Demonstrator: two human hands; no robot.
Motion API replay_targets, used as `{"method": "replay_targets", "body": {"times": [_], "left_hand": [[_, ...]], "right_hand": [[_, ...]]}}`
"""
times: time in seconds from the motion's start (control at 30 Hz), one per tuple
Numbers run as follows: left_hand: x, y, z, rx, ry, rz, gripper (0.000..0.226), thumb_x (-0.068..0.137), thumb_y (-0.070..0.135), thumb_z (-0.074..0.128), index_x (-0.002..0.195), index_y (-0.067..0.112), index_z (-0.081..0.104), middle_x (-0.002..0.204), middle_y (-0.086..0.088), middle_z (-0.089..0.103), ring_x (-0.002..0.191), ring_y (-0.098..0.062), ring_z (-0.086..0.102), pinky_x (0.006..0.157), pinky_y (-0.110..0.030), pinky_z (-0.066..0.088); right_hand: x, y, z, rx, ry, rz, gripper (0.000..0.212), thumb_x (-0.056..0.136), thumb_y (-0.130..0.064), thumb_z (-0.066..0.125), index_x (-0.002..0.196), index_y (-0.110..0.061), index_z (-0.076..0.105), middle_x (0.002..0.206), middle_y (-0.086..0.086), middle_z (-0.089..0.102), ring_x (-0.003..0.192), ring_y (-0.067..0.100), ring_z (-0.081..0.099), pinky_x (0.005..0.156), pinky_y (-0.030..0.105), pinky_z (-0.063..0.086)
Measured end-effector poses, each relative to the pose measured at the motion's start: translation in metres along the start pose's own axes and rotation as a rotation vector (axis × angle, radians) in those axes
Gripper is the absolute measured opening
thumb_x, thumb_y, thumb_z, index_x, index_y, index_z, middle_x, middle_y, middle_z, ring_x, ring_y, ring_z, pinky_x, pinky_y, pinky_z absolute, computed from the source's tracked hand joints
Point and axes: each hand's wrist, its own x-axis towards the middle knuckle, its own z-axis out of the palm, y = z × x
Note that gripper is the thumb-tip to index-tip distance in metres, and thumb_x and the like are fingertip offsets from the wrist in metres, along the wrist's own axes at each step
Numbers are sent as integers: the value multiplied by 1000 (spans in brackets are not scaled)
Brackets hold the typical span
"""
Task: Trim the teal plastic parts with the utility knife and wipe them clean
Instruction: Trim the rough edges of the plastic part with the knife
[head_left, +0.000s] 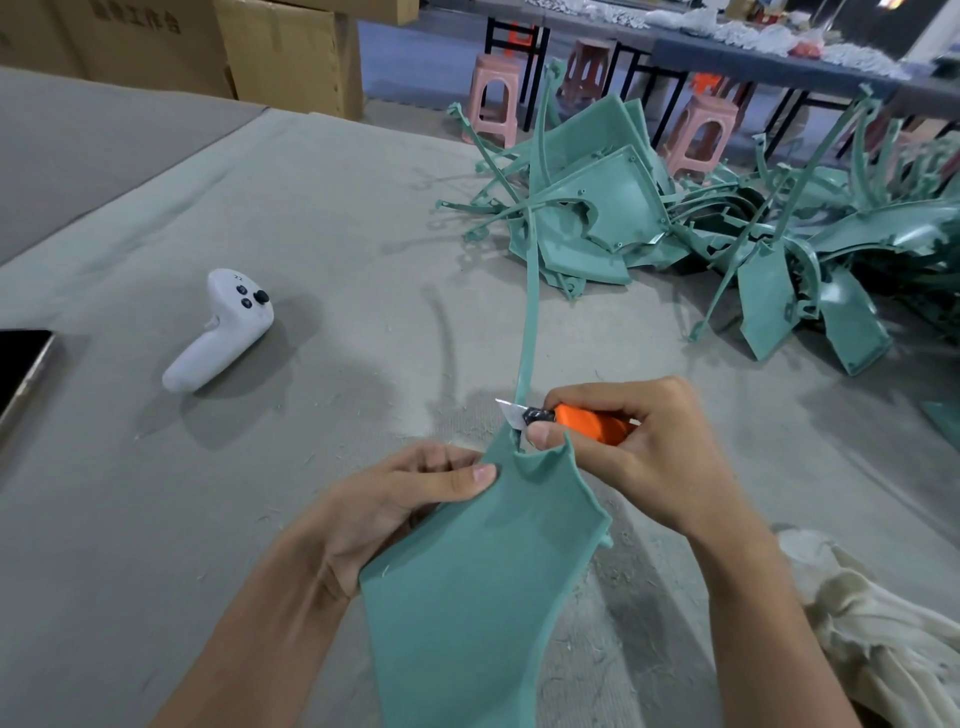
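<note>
Flat teal part (467, 571) is gripped at its left edge by the left hand (395, 509), thumb laid on top, near centre of the grey-covered table (311, 208). Orange utility knife (587, 423) is grasped in the right hand (639, 457), fingers curled round the handle, thumb set by the part's notched far edge. The blade (511, 413) is placed against the base of a thin teal strip (530, 322) that runs from the part toward the far side. A pile of teal parts (597, 218) is heaped far right. A white controller (218, 327) is laid at left, a dark flat device (21, 369) at the left edge. A pale cloth (883, 623) is bunched near right. Pink stools (493, 98) and cardboard boxes (260, 47) are seen beyond the table.
</note>
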Motion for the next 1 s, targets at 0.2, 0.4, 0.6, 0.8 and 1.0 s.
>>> {"method": "replay_targets", "body": {"times": [0.2,0.4,0.6,0.8,1.0], "left_hand": [[3,-5,1,31,17,-33,26,93,22,65,106,0,68,89,-11,73,73,-17,72,66,-25,57],[1,-1,-1,-15,22,-4,28,91,23,66,106,0,70,87,-10,74,71,-15,72,63,-24,57],[-2,2,1,-32,-10,0,23,93,22,63,105,3,71,87,-7,74,71,-14,72,63,-22,56],[-1,-2,-1,11,31,-19,27,93,19,63,111,-1,67,93,-10,73,77,-17,72,68,-25,56],[1,-4,2,31,28,-45,26,94,19,63,109,-2,67,94,-12,72,77,-18,71,69,-26,56]], "right_hand": [[0,4,-4,-195,196,-35,33,83,-54,67,79,-22,74,60,2,62,54,19,52,52,37,42],[-2,-1,-8,-33,202,-74,24,82,-48,72,83,-24,75,70,-3,69,64,20,63,55,38,47],[-2,0,0,10,-17,-56,38,83,-55,69,80,-18,74,63,15,59,56,32,48,51,42,37],[-1,4,-4,-49,35,-53,23,82,-53,69,87,-31,71,60,8,59,54,28,49,53,40,39],[-1,7,-6,-126,112,-52,31,80,-54,68,79,-24,74,62,6,64,57,27,57,55,39,42]]}}
